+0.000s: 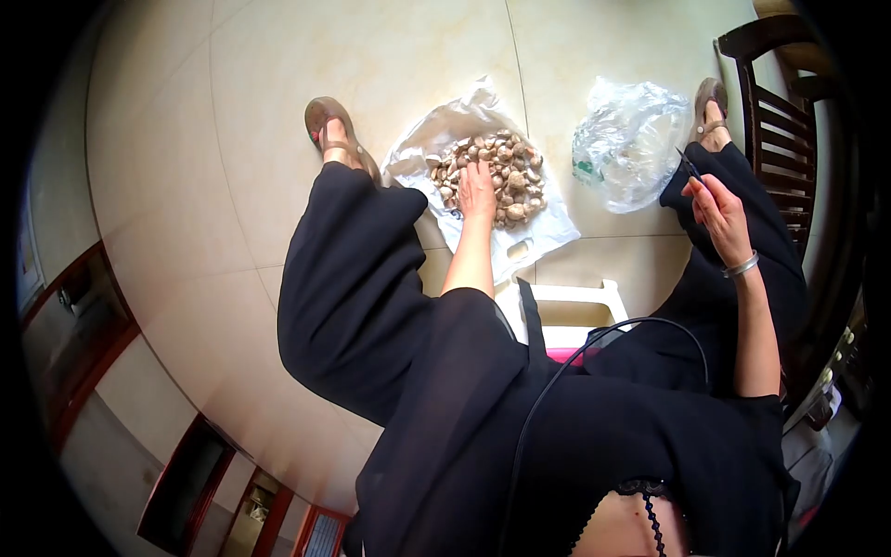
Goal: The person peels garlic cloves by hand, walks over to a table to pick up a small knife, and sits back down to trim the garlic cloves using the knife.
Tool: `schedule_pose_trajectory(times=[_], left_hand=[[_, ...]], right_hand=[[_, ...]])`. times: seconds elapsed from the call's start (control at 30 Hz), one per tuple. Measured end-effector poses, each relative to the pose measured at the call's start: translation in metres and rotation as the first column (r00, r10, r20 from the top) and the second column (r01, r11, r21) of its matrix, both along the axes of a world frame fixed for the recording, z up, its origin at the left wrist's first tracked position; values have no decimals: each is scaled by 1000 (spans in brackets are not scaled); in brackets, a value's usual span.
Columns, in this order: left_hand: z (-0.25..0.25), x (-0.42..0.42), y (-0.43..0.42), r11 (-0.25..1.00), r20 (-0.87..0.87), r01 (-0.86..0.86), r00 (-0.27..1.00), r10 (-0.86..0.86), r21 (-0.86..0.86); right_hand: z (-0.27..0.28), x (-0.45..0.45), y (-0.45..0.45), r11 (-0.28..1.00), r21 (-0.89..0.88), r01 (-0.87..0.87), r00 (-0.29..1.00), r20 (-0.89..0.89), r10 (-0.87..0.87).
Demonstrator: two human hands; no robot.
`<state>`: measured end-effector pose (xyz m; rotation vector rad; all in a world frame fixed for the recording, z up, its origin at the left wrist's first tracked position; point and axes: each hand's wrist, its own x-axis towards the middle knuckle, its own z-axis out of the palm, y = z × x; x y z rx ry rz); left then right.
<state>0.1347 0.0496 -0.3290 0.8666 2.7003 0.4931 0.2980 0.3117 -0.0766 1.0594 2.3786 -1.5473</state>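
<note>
A heap of small brown and pale mushrooms lies on a white plastic bag spread over the floor. My left hand reaches down onto the heap, its fingers stretched out and touching the mushrooms; no mushroom shows in its grip, though the fingertips are partly lost among them. Held out to the right, above my knee, my right hand is closed on a small dark knife, whose blade points up and left. Most of the knife's handle is hidden by the fingers.
A clear, crumpled plastic bag sits on the tiled floor right of the mushrooms. Between my legs is a cream plastic stool with something pink by it. A dark wooden chair stands at the right. A black cable crosses my lap.
</note>
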Motion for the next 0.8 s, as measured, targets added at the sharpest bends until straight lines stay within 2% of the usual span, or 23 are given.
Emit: schedule_pose_trajectory(times=[0.1, 0.2, 0.23, 0.27, 0.3, 0.33, 0.37, 0.4, 0.47, 0.5, 0.53, 0.57, 0.6, 0.67, 0.73, 0.8], left_hand=[[-1, 2, 0, 998, 22, -3, 1000, 4, -63], [8, -2, -3, 994, 73, -94, 993, 98, -56], [18, -4, 0, 972, 82, -233, 968, 236, -43], [29, -5, 4, 900, 186, -434, 883, 432, -27], [6, -6, -7, 898, 155, -440, 886, 438, -23], [10, -12, -8, 896, 123, -443, 889, 442, -14], [16, -11, -12, 935, 99, -345, 931, 352, -83], [26, -19, -9, 876, 325, -476, 818, 475, -83], [50, -20, -6, 797, 445, -592, 685, 577, -122], [52, -21, -9, 811, 441, -580, 709, 550, -77], [53, -28, -9, 749, 635, -659, 550, 543, -70], [55, -31, -13, 758, 740, -650, 482, 469, -56], [89, -33, -6, 765, 831, -642, 404, 384, -41], [120, -34, 4, 779, 907, -626, 310, 286, -31], [158, -28, 21, 776, 977, -631, 172, 123, 14], [193, -14, 44, 770, 998, -635, 32, -53, 61]], right_hand=[[1, 2, 1, 1000, -12, 23, 1000, 14, -23], [2, 2, 1, 1000, 8, 8, 1000, -27, -7], [4, 1, 1, 1000, -3, 7, 999, -47, -7], [6, 1, 0, 1000, -16, 6, 998, -66, -7], [8, 1, -1, 1000, -12, 13, 997, -80, -14], [8, 2, 0, 1000, -7, 25, 995, -92, -25], [7, 4, 2, 1000, 21, 2, 996, -85, 0], [6, 4, 2, 999, 49, -21, 997, -78, 25], [10, 5, 1, 998, 68, -2, 993, -119, 10], [12, 6, 1, 996, 86, -19, 996, -87, 27], [14, 6, 2, 994, 104, -38, 998, -53, 44], [14, 7, 2, 993, 115, -32, 997, -64, 40], [13, 8, 2, 993, 119, -20, 997, -75, 29], [11, 11, 2, 968, 245, -56, 987, -131, 91], [16, 12, 0, 979, 203, -31, 990, -130, 58], [17, 13, -4, 996, 80, 33, 967, -255, -12]])
